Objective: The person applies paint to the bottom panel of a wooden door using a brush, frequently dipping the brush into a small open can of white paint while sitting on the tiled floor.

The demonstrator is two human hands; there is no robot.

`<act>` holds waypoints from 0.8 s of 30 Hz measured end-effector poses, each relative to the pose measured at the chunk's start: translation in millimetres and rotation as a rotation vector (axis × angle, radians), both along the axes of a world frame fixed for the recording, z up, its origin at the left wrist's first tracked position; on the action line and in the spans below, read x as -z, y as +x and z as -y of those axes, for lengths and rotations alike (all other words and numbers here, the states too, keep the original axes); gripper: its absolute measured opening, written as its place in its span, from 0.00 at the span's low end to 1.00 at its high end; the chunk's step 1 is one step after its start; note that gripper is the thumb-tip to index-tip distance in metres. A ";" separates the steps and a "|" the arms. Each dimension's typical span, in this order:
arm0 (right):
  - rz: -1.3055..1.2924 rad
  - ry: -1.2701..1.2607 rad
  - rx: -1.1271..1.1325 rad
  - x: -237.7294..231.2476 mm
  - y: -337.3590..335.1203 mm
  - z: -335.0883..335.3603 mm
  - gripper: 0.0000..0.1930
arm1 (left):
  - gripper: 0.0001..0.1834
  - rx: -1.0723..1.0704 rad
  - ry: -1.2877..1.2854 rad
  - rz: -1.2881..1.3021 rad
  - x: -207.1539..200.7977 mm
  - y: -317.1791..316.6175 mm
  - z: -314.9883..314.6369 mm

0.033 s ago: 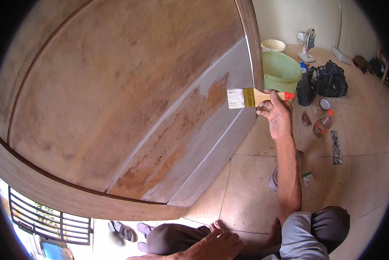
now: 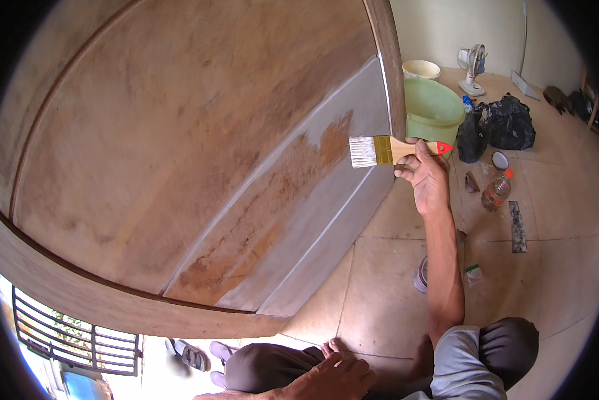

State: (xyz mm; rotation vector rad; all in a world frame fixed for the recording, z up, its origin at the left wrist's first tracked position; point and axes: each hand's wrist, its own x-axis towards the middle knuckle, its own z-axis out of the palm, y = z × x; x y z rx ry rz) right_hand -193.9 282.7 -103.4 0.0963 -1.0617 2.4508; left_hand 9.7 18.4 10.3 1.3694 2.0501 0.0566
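Observation:
My right hand (image 2: 426,175) is closed round the wooden handle of a flat paintbrush (image 2: 384,151) with a brass-coloured ferrule and a red handle tip. The brush points left, its bristles coated whitish. Behind the bristles stands a brown door (image 2: 199,120). Along its lower part runs a panel of pale grey paint (image 2: 313,230), with a bare, rusty brown patch (image 2: 266,207) in the middle. My left hand (image 2: 333,380) lies by my bent knee with its fingers loosely stretched, holding nothing. Partly hidden behind my right forearm is a small paint can (image 2: 421,275).
Beyond the door edge stand a green tub (image 2: 436,110), a cream bucket (image 2: 421,69) and a small fan (image 2: 473,70). Black plastic bags (image 2: 509,123), a plastic bottle (image 2: 497,192), a tape roll (image 2: 500,160) and a dark strip (image 2: 518,227) lie on the tiles. Sandals (image 2: 193,355) sit at lower left.

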 end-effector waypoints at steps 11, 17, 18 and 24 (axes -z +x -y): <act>0.232 0.796 -0.217 -49.7 -6.9 -45.2 0.16 | 0.18 0.076 0.139 -0.017 6.0 -5.2 16.6; 0.321 1.466 -0.336 -69.2 50.1 -63.8 0.11 | 0.19 0.044 0.177 -0.051 0.3 -12.0 31.4; 0.287 1.499 -0.337 -60.2 68.9 -68.5 0.10 | 0.19 0.041 0.181 -0.057 0.0 -14.2 33.7; 0.120 1.668 -0.049 12.1 194.5 -81.4 0.10 | 0.20 0.019 0.200 -0.094 0.0 -21.8 42.5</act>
